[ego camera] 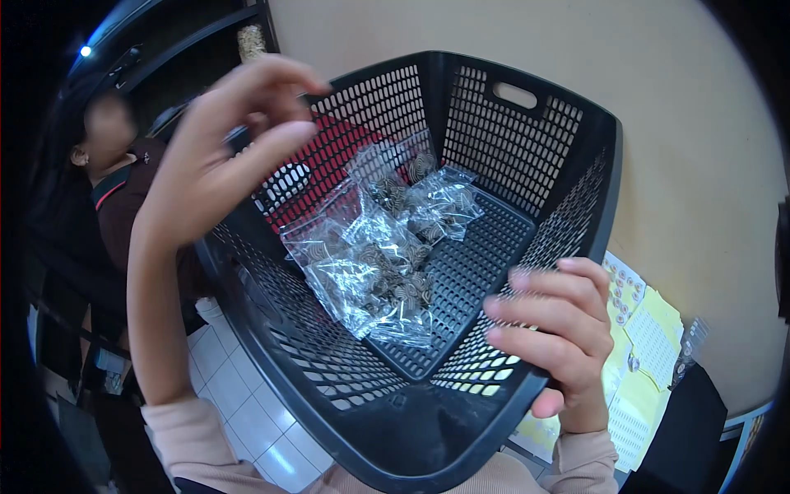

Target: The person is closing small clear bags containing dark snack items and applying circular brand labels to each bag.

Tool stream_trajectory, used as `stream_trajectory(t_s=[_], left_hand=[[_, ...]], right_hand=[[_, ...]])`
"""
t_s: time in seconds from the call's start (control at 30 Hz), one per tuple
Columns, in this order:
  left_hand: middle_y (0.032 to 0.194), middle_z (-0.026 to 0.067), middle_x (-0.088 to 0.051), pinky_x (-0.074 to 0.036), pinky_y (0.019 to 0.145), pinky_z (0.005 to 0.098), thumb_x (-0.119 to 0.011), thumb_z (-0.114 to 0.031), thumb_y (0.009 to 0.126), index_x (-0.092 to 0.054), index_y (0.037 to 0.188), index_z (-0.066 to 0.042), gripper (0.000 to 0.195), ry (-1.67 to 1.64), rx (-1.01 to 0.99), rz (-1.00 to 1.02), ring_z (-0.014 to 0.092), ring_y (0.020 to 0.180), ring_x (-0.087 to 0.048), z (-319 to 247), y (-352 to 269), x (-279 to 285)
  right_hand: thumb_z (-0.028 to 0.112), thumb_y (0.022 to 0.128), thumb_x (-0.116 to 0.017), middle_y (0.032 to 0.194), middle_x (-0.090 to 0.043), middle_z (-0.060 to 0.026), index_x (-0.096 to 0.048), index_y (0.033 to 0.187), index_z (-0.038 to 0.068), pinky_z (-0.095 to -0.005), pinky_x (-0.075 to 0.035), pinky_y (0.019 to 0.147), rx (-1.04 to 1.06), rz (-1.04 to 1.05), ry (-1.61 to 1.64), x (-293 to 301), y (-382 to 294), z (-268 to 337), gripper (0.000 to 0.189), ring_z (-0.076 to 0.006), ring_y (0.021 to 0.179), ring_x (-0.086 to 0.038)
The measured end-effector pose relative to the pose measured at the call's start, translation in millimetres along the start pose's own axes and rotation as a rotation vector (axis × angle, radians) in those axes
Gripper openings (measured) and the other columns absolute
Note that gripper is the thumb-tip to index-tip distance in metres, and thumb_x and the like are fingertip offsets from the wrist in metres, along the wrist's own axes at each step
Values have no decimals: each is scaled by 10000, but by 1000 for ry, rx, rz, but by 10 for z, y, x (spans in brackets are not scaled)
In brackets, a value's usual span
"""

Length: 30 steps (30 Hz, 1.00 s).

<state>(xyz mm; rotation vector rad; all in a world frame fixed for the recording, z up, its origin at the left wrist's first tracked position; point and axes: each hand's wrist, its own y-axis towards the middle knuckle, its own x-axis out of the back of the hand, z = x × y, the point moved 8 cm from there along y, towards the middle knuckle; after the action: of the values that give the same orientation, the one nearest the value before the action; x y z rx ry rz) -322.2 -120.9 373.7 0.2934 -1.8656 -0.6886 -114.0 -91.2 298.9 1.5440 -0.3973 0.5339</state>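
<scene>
In front of me is a black plastic basket (441, 426) with slotted walls, tilted towards me. On its slotted floor, mostly to the left, several clear zip bags (386, 247) overlap in a heap. Inside the bags are small dark pieces with a spiral pattern, their exact kind unclear. My left hand (247, 136) is raised over the left rim, blurred, with thumb and fingers apart and nothing visible between them. My right hand (555, 327) grips the right rim, fingers inside the wall and thumb outside.
Yellow and white printed sheets (642, 352) lie at the right beside a small clear bag (688, 352). Something red (327, 154) shows through the basket's far left wall. A person (117, 167) is at the left near dark shelves (191, 49). White floor tiles (247, 395) show below.
</scene>
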Motion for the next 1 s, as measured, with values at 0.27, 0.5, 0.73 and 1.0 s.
stream_trajectory(t_s=[0.27,0.5,0.73,1.0], left_hand=[[780,156,-597,-463,669,358,-545,-203,749,-496,979,20,324,415,-35,784,265,758,-586,889,559,-1374],[909,133,-580,-459,718,341,-587,-578,637,-518,1024,36,729,579,457,1687,254,795,-562,1843,-699,-2532],[906,41,-529,-456,754,339,-687,-422,645,-523,971,-28,537,455,875,2067,179,807,-531,2190,-1473,-2610],[988,129,-566,-490,770,359,-435,-118,818,-482,1085,-7,292,297,935,1753,211,902,-563,1883,-439,-2144]], right_hand=[[582,815,-225,581,-495,17,-528,633,140,-336,-354,681,-137,-409,-36,-26,-168,-16,566,-146,594,-480],[536,810,-322,653,-536,-17,-535,714,131,-387,-338,797,-119,-467,-19,-47,-215,-33,468,-192,678,-517],[384,737,-448,710,-557,-43,-535,742,124,-401,-326,825,-80,-491,-60,40,-293,-4,274,-229,727,-532],[270,668,-488,1004,-559,-92,-572,960,79,-423,-210,986,-210,-404,50,50,-348,20,359,-273,1026,-484]])
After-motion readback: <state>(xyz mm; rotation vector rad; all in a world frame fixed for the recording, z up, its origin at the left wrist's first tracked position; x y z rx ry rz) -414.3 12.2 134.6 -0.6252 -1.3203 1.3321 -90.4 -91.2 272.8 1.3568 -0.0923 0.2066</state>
